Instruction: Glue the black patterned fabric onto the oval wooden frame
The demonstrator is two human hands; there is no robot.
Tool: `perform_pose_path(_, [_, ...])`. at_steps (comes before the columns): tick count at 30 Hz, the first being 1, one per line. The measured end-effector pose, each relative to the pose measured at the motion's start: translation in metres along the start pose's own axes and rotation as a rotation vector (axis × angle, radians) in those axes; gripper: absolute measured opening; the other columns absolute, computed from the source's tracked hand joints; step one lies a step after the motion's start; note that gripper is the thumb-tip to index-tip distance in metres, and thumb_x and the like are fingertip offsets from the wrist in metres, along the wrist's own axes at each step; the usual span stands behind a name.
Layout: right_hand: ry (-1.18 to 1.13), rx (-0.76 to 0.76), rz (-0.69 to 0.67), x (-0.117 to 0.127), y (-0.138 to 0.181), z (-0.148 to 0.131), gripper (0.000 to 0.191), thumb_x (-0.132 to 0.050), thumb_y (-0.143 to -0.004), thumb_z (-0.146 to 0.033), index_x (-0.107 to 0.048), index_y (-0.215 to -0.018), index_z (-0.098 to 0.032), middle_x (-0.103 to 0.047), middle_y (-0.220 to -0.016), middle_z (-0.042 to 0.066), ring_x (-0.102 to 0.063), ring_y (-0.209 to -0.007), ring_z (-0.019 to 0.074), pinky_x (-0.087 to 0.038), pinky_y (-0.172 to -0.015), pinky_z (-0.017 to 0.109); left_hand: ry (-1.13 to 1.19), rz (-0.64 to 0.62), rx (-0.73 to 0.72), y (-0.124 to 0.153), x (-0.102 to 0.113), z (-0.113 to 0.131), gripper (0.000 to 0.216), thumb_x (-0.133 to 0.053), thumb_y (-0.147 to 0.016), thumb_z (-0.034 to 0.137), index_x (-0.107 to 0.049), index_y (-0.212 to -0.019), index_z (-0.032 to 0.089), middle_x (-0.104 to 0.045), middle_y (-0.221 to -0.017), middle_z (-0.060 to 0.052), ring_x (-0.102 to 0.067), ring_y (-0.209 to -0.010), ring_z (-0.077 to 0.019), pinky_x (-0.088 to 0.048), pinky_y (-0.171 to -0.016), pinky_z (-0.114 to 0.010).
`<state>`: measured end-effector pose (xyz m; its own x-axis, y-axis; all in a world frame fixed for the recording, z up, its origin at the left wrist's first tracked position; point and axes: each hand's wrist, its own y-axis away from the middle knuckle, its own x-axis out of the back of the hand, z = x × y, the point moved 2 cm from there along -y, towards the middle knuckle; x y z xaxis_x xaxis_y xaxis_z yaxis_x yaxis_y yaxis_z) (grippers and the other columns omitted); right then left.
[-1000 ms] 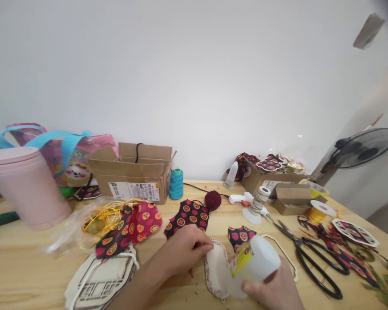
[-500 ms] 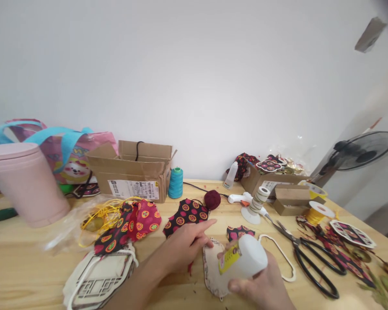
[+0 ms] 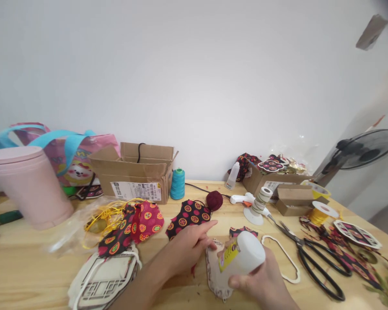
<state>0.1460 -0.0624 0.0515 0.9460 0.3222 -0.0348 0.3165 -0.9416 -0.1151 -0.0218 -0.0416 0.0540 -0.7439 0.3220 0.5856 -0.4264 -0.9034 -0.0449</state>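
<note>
Plain white wall (image 3: 194, 77), light wooden table (image 3: 29, 267) — black fan (image 3: 358, 153) at right

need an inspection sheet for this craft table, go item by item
surface: pale wooden table, most of it covered.
job's things: white glue bottle tipped over a cream shaped piece lying flat.
clutter: patterned fabric pieces, black scissors, teal thread spool, yellow cord, cardboard box, pink bin, glue gun, cream frame outline.
hands: left hand rests on the cream piece's edge, forefinger out; right hand grips the glue bottle.
cables: black cord runs along the table behind the fabric; its ends cannot be traced.
surroundings: plain white wall, black fan at right.
</note>
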Motion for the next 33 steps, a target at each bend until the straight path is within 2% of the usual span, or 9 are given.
perform_pose_path(4, [0.025, 0.01, 0.036, 0.003, -0.001, 0.002, 0.041, -0.08, -0.044, -0.035, -0.065, -0.077, -0.017, -0.067, -0.071, 0.005, -0.062, -0.066, 0.0226, -0.051, -0.057, 0.029, -0.021, 0.003, -0.013, 0.0, 0.0, -0.001, 0.043, -0.037, -0.084, 0.026, -0.039, -0.127, 0.021, -0.07, -0.096, -0.002, -0.056, -0.098, -0.0149, -0.037, -0.087, -0.027])
perform_pose_path(7, [-0.009, -0.008, -0.007, 0.003, -0.002, 0.004, 0.044, -0.081, -0.043, -0.037, -0.064, -0.078, -0.017, -0.066, -0.069, 0.004, -0.061, -0.064, 0.0223, -0.05, -0.058, 0.03, -0.007, 0.005, -0.005, -0.001, -0.001, -0.001, 0.045, -0.037, -0.084, 0.026, -0.034, -0.129, 0.026, -0.07, -0.093, 0.0, -0.057, -0.095, -0.0152, -0.039, -0.084, -0.028])
perform_pose_path(10, [-0.005, -0.008, 0.012, 0.005, -0.003, 0.006, 0.043, -0.081, -0.043, -0.034, -0.064, -0.079, -0.017, -0.067, -0.071, 0.004, -0.061, -0.067, 0.0228, -0.05, -0.059, 0.03, 0.008, 0.008, 0.003, 0.0, -0.002, -0.002, 0.048, -0.038, -0.084, 0.026, -0.03, -0.131, 0.03, -0.066, -0.104, 0.0, -0.057, -0.094, -0.0153, -0.04, -0.083, -0.029])
perform_pose_path(15, [-0.019, -0.031, -0.029, 0.004, -0.006, 0.01, 0.037, -0.081, -0.044, -0.029, -0.064, -0.075, -0.017, -0.066, -0.067, 0.003, -0.061, -0.064, 0.0216, -0.049, -0.058, 0.029, -0.003, 0.012, -0.013, 0.0, -0.002, -0.002, 0.046, -0.037, -0.084, 0.029, -0.035, -0.13, 0.025, -0.053, -0.124, -0.005, -0.051, -0.104, -0.0184, -0.038, -0.087, -0.031])
perform_pose_path(20, [0.021, 0.002, 0.099, 0.002, -0.016, 0.004, 0.036, -0.08, -0.045, -0.03, -0.064, -0.074, -0.016, -0.069, -0.07, 0.005, -0.062, -0.064, 0.022, -0.051, -0.058, 0.031, 0.028, 0.007, -0.012, 0.0, -0.001, -0.002, 0.047, -0.036, -0.084, 0.029, -0.032, -0.131, 0.025, -0.064, -0.104, -0.004, -0.055, -0.092, -0.0176, -0.04, -0.083, -0.032])
perform_pose_path(24, [0.044, 0.017, 0.075, 0.0, -0.02, -0.002, 0.034, -0.079, -0.047, -0.032, -0.064, -0.073, -0.016, -0.069, -0.071, 0.006, -0.062, -0.065, 0.0227, -0.052, -0.059, 0.032, 0.03, 0.017, -0.01, 0.0, 0.0, 0.0, 0.049, -0.037, -0.084, 0.028, -0.031, -0.132, 0.025, -0.066, -0.093, -0.002, -0.057, -0.083, -0.0172, -0.041, -0.078, -0.031])
perform_pose_path(28, [0.005, -0.005, 0.027, 0.001, -0.015, 0.002, 0.036, -0.08, -0.044, -0.033, -0.065, -0.071, -0.016, -0.067, -0.066, 0.003, -0.061, -0.06, 0.02, -0.05, -0.054, 0.028, 0.058, 0.004, 0.006, -0.001, -0.001, -0.002, 0.049, -0.038, -0.083, 0.027, -0.031, -0.132, 0.025, -0.068, -0.088, -0.001, -0.058, -0.082, -0.0166, -0.041, -0.078, -0.03])
perform_pose_path(30, [-0.004, -0.007, 0.028, 0.002, -0.012, 0.006, 0.034, -0.079, -0.045, -0.033, -0.065, -0.072, -0.017, -0.066, -0.065, 0.002, -0.06, -0.06, 0.0187, -0.049, -0.053, 0.026, 0.071, 0.0, 0.004, -0.001, -0.002, -0.003, 0.048, -0.039, -0.083, 0.026, -0.032, -0.131, 0.025, -0.069, -0.094, -0.001, -0.058, -0.086, -0.0161, -0.041, -0.08, -0.03])
perform_pose_path(33, [-0.022, -0.013, 0.042, 0.003, -0.01, 0.008, 0.035, -0.08, -0.046, -0.031, -0.064, -0.073, -0.017, -0.066, -0.065, 0.002, -0.06, -0.062, 0.0192, -0.048, -0.055, 0.026, 0.067, 0.019, -0.013, -0.001, -0.002, -0.004, 0.047, -0.039, -0.083, 0.026, -0.035, -0.13, 0.025, -0.057, -0.12, -0.004, -0.054, -0.101, -0.0168, -0.039, -0.087, -0.029])
